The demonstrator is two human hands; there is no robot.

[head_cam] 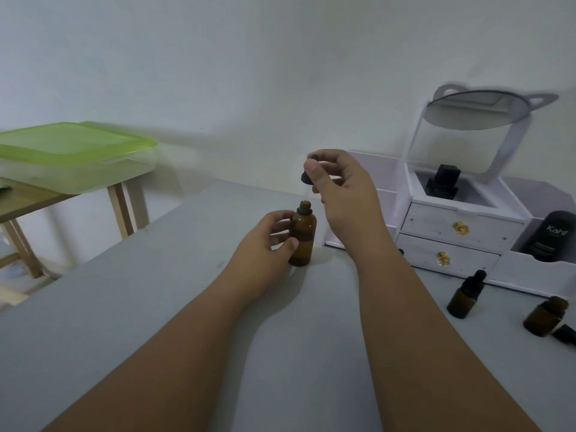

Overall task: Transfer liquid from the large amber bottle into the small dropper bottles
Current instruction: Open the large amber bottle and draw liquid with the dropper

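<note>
Forearms: yours, both stretched over the grey table (124, 322), closest to the lens.
Left hand (268, 241): fingers and thumb curl round the large amber bottle (302, 241), which stands upright on the table with its neck uncapped.
Right hand (343, 194): fingertips pinch the dropper (307, 176) by its black bulb, just above that neck.
Targets: capped dropper bottle (464, 297) and open dropper bottle (544, 316), well right of your right fingers.
Risk: a long carry could shed drops if you squeeze early. Whether the tube is loaded cannot be told.
</note>
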